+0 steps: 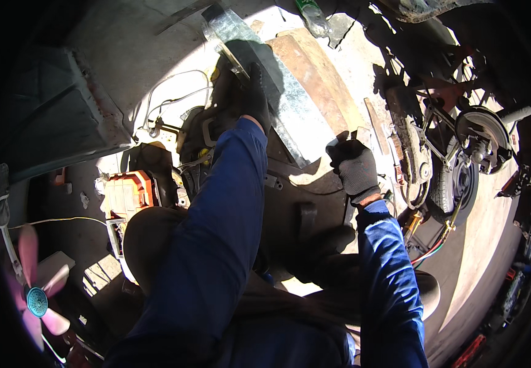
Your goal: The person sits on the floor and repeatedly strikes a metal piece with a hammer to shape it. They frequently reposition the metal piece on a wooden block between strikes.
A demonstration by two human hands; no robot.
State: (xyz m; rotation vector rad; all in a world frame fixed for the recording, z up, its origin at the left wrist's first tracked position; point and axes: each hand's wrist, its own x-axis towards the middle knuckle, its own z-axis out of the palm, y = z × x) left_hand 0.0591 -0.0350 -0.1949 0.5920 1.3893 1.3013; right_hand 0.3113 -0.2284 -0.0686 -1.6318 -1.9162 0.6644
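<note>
There lay the long, shiny silver metal sheet (293,104), black-gloved left hand (254,95) at its left edge, grey-gloved right hand (355,167) curled by its near end (couldn't tell either grip)!

Metal sheet (296,113) left of wheel (460,181)

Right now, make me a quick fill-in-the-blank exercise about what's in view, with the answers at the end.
1. The left hand, near the silvery metal sheet, and the right hand both wear ____.
2. Both sleeves are ____.
3. The blades of the fan are ____.
4. The tire is on the picture's ____ side.

Missing words: gloves; blue; pink; right.
</note>
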